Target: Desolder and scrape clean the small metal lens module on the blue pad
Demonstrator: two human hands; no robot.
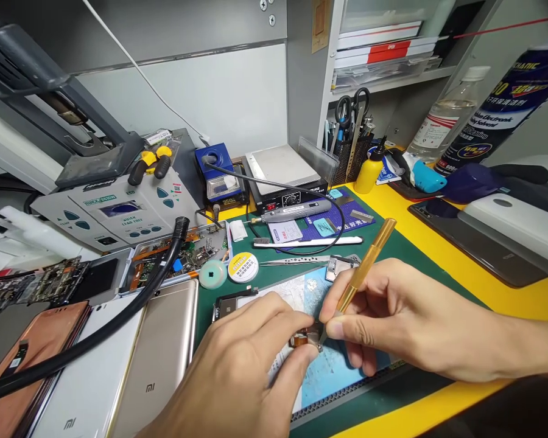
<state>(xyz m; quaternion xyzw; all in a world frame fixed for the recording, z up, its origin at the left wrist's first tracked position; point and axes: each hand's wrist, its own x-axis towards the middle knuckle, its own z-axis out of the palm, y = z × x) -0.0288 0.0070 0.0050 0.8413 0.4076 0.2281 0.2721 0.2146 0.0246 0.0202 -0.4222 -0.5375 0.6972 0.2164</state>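
My right hand (402, 316) is closed in a pen grip around a gold craft knife (371, 258), whose handle slants up to the right. Its thin tip meets a small metal phone part with a copper-coloured flex (300, 339). The thumb and fingers of my left hand (246, 347) pinch that part from the left and cover much of it. Both hands are over a blue and white work sheet (333, 380) on a green mat (388, 398). Behind my left fingers lies a dark-edged phone component (227, 307), partly hidden.
Tweezers (292, 261), a white brush (310, 242) and a round tin (243, 267) lie beyond my hands. Phones (164, 347) and a black hose (132, 319) occupy the left. A hot plate (285, 170) and a soldering station (128, 210) stand behind; a dark phone (479, 243) lies right.
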